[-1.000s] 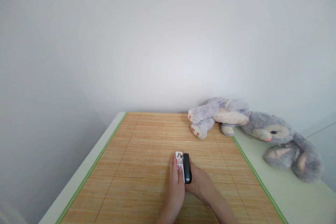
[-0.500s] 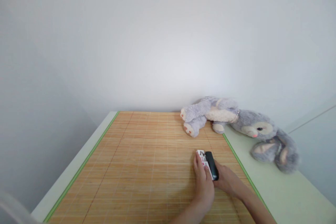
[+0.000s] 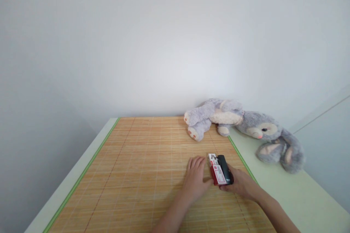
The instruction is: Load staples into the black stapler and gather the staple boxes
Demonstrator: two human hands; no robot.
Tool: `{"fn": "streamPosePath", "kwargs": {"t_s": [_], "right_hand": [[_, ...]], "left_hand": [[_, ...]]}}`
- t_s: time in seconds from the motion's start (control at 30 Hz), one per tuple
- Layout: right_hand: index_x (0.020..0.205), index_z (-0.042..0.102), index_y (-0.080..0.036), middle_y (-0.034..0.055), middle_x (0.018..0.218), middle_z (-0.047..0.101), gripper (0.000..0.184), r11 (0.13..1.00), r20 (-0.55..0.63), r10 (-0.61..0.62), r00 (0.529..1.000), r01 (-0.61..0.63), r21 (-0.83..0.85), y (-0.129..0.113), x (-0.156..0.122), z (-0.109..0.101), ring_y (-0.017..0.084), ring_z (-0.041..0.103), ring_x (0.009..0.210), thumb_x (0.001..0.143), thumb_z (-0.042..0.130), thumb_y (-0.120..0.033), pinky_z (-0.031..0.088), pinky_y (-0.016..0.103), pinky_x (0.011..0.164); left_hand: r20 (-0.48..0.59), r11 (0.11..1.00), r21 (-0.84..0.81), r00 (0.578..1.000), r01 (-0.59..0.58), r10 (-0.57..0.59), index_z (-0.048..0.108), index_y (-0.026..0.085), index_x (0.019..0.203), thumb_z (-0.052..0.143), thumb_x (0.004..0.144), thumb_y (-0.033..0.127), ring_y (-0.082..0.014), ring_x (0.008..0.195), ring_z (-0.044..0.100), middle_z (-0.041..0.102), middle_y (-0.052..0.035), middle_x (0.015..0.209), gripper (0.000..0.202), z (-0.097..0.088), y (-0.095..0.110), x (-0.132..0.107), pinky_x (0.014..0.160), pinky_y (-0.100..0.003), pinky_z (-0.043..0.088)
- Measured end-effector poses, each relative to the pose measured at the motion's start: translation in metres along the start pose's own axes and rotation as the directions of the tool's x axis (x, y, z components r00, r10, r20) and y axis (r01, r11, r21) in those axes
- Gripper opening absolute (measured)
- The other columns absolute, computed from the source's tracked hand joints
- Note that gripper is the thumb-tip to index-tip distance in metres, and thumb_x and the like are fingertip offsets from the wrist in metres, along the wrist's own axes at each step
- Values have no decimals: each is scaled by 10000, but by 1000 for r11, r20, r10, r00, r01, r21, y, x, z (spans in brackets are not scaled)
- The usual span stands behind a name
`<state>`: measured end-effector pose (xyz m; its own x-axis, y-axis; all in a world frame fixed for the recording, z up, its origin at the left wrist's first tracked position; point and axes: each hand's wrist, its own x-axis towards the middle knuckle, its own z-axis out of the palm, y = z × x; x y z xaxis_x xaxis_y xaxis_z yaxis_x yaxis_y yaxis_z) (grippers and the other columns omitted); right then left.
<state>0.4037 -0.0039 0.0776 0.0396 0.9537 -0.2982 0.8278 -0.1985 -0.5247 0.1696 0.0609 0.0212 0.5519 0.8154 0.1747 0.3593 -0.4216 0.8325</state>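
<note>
A small red and white box (image 3: 217, 170) and a black stapler-like object (image 3: 225, 169) lie side by side on a bamboo mat (image 3: 142, 174). My right hand (image 3: 241, 184) curls around them from the right, fingers closed against the black object. Just left of the box, my left hand (image 3: 196, 177) lies flat on the mat with its fingers spread, its thumb side nearly touching the box.
A grey plush rabbit (image 3: 246, 125) lies along the far right, partly on the mat and partly on the pale green table (image 3: 295, 196). A white wall stands behind. The table's left edge runs diagonally at the left.
My left hand has come off the box and moved left onto the mat, leaving the box's red top uncovered. The view has shifted, so the objects sit further right.
</note>
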Motion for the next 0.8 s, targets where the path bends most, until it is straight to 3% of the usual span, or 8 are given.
{"fn": "streamPosePath", "kwargs": {"t_s": [0.07, 0.57, 0.8], "right_hand": [[1373, 566, -263, 54, 1115, 793, 766, 1000, 0, -15, 1000, 15, -6, -2, 2, -2, 314, 734, 981, 661, 801, -421, 500, 333, 827], [1390, 587, -276, 64, 1146, 793, 825, 999, 1, 15, 1000, -15, -30, -4, 8, -5, 329, 732, 1033, 622, 830, -455, 507, 348, 864], [1386, 599, -268, 75, 1142, 795, 818, 999, 3, 42, 999, -42, -15, -12, 5, -8, 341, 736, 1029, 618, 825, -438, 509, 365, 884]], "left_hand": [[29, 998, 33, 998, -50, 49, 496, 314, 1508, 851, 726, 415, -331, 1507, 375, 512, -61, 1576, 865, -5, 0, 4, 1326, -549, 93], [50, 985, 127, 993, -113, 108, 468, 335, 1512, 835, 775, 483, -305, 1485, 422, 510, -59, 1583, 836, -3, 1, 10, 1302, -545, 139], [52, 983, 141, 992, -122, 115, 447, 329, 1534, 829, 777, 465, -297, 1482, 426, 487, -54, 1603, 858, -3, 3, 9, 1279, -508, 247]]}}
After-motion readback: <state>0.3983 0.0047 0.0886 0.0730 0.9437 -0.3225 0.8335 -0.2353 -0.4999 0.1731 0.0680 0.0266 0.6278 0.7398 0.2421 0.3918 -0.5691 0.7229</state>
